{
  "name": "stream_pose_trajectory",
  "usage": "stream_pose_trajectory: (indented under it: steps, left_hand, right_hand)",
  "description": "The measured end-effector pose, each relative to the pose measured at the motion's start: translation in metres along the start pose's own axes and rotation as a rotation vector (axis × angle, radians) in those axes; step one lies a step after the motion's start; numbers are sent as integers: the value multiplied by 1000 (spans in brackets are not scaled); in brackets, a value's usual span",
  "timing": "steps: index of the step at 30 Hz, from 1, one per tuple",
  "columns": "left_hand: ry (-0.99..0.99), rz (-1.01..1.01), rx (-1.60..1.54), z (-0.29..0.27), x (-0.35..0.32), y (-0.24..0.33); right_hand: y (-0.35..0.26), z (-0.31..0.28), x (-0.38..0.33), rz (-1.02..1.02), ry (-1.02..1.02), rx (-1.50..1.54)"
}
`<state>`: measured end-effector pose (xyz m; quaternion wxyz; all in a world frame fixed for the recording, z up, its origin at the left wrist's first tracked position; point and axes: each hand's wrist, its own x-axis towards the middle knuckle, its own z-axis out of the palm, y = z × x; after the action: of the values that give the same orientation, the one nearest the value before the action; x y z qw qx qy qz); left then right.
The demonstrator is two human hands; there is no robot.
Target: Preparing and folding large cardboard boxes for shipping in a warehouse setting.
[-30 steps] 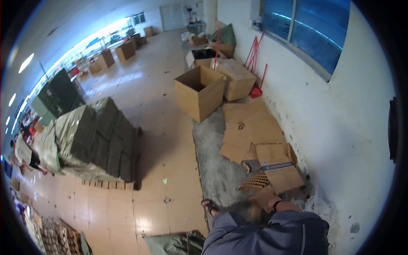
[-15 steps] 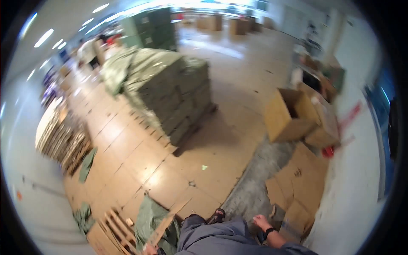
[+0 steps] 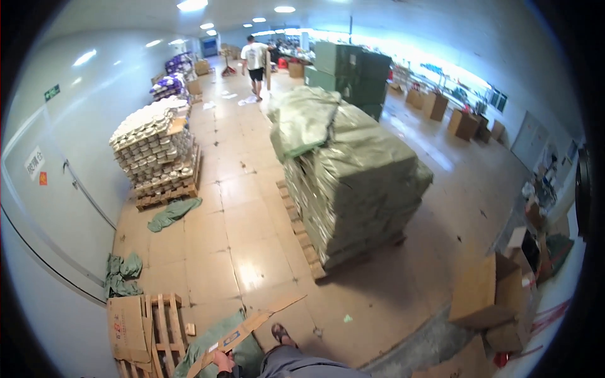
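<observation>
Showing only at the bottom edge of the frame, left of centre: left hand [image 3: 222, 361] gripping with fingers curled, wrist cut off by the lower rim. Bending one grey-trousered leg up from the bottom centre, sandalled foot [image 3: 280, 333] planted just above. Right hand staying out of view.

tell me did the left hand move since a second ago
Yes. The left hand, out of view a second ago, now grips a long cardboard strip beside the wooden pallet.
</observation>
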<state>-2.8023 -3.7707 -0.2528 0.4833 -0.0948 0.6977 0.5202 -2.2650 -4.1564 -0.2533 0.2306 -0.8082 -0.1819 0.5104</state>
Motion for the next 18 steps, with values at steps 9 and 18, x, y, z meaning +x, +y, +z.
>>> stream_pose_trajectory:
  steps: [9,18]
  left_hand:
    - [171,74,-71,293,122,109]
    - [95,275,124,400,215,213]
  right_hand:
    - [-322,29,255,-387,-69,-631]
    - [-616,122,533,-796,-149,-1139]
